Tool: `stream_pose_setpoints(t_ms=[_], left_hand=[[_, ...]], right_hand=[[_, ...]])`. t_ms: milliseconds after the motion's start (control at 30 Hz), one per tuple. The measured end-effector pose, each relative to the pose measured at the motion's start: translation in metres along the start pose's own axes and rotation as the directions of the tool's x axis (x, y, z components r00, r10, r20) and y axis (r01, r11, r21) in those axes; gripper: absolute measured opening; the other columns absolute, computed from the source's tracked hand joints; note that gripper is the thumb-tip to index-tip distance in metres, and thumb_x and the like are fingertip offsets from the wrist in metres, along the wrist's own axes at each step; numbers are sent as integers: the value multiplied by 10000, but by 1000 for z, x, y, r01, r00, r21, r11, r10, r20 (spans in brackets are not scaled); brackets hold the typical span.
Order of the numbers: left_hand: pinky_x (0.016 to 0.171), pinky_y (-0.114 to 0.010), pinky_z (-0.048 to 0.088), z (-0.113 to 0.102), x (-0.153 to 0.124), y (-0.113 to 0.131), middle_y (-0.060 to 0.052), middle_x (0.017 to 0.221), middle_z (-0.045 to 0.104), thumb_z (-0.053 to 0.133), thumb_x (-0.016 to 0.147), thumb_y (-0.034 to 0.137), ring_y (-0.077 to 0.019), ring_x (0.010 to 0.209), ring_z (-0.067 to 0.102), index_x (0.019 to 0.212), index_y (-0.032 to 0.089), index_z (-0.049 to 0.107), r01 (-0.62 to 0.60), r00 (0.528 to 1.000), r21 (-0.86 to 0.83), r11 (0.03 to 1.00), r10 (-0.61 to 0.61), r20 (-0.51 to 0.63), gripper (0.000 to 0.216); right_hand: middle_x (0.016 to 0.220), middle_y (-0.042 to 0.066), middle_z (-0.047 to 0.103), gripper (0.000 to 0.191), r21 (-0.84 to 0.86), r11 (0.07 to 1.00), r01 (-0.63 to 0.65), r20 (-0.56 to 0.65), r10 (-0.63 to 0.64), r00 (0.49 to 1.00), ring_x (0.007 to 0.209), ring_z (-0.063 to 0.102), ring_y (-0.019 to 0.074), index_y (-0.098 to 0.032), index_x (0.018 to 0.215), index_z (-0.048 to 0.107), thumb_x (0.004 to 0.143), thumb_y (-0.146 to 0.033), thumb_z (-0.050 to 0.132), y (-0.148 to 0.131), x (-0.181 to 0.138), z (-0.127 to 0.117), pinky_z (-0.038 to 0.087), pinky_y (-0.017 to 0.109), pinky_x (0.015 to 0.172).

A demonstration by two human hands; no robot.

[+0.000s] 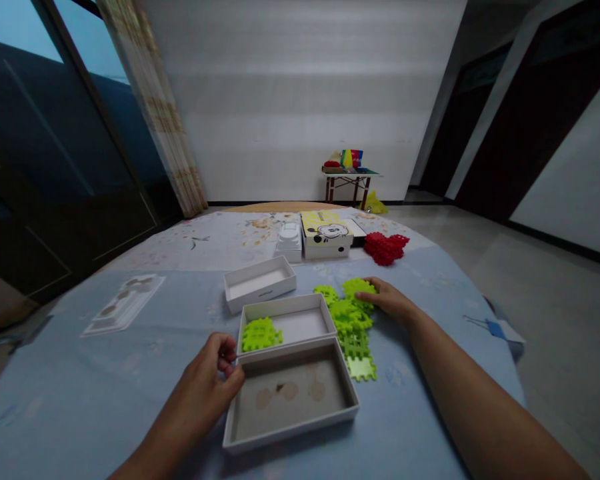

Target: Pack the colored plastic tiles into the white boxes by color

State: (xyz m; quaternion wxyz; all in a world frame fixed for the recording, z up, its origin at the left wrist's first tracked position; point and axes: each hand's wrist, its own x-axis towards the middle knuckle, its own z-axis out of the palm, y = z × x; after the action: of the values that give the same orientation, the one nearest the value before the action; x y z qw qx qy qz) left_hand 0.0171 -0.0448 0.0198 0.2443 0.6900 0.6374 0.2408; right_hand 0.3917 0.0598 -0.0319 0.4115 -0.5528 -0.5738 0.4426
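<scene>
My left hand has curled fingers at the left corner where two open white boxes meet. Its thumb lies over the rim of the front box, whose grey inside has brownish round marks. The middle box contains green interlocking plastic pieces at its left end. To the right of the boxes, my right hand closes its thumb and fingers on a green interlocking piece at the top of a pile. More green pieces lie below it, along the boxes' right side.
Behind the middle box sits another open white box. Farther back are a yellow cartoon box, a white moulded tray and red pieces. A clear plastic tray lies left on the blue tablecloth.
</scene>
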Motion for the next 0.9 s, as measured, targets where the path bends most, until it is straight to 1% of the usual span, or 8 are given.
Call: stream_pose_setpoints(t_ms=[200,500,700,800,900], left_hand=[[668,-330,473,-1,1,1,-23,824,576,471,719,337,-191,740,572,881,219,431,-28,1000,3,1000,28,-12,205],[656,-340,479,-1,0,4,-25,838,573,465,727,342,-201,741,582,897,223,418,-5,1000,14,1000,5,-3,212],[704,-337,477,0,2,1,-34,857,580,479,722,332,-191,755,576,915,213,442,-19,1000,-4,1000,19,9,230],[667,-310,479,-7,0,-4,-32,837,596,515,704,345,-192,745,576,952,212,477,-27,999,-51,998,28,23,284],[627,-283,474,-28,-1,-10,-34,821,629,542,695,404,-196,738,582,956,222,543,-13,994,-76,997,21,110,318]], right_hand=[[1025,74,663,466,7,1000,13,-17,-13,1000,890,623,221,-186,1032,568,648,-392,731,-3,-2,1,487,330,802],[1010,73,667,455,5,1000,20,-20,-19,1000,890,625,228,-191,1030,571,648,-377,735,-1,0,0,494,332,785],[1006,72,664,448,-28,999,31,-11,-31,999,899,618,229,-192,1025,577,656,-399,725,0,0,-1,488,332,788],[1020,69,661,459,-18,999,31,-7,-31,999,910,616,225,-190,1034,574,655,-402,724,0,0,-1,480,332,807],[1019,65,662,463,-28,999,34,-19,-35,999,919,616,229,-195,1035,574,652,-406,726,1,0,-2,483,335,810]])
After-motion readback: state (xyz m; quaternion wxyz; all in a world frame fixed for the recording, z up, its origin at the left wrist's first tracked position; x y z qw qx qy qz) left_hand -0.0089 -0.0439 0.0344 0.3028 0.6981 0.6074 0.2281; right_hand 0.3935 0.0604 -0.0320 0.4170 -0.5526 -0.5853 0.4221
